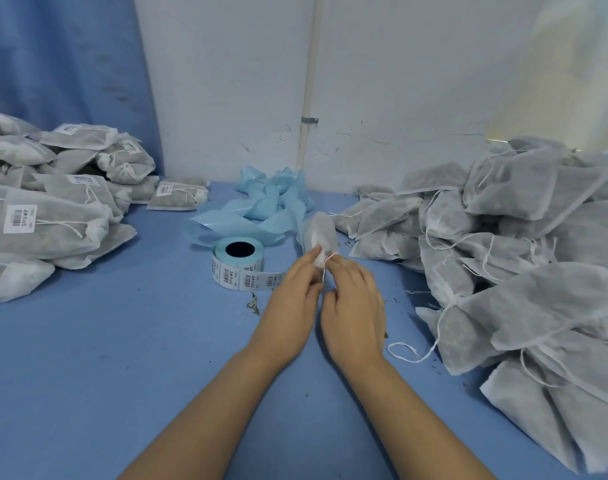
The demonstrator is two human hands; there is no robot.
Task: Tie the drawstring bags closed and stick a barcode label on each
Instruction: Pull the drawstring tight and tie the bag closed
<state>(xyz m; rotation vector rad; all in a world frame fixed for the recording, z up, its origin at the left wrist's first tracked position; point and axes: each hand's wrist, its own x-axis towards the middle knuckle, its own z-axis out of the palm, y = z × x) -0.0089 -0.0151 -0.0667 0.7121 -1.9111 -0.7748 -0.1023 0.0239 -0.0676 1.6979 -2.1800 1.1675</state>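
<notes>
White mesh bag [318,233], mid-table: left hand [288,303] pinches its neck, right hand [353,306] pinches the drawstring [325,268] (knot unfinished). Labelled pile [46,209] left; untied pile [503,254] right, larger.

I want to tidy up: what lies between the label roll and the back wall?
In the head view, a loose heap of pale blue backing strip lies between the label roll and the white wall.

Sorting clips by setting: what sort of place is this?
Likely a small packing workstation: a pile of labelled white mesh drawstring bags, an unlabelled pile, and a roll of barcode labels on blue backing on a blue table.
</notes>
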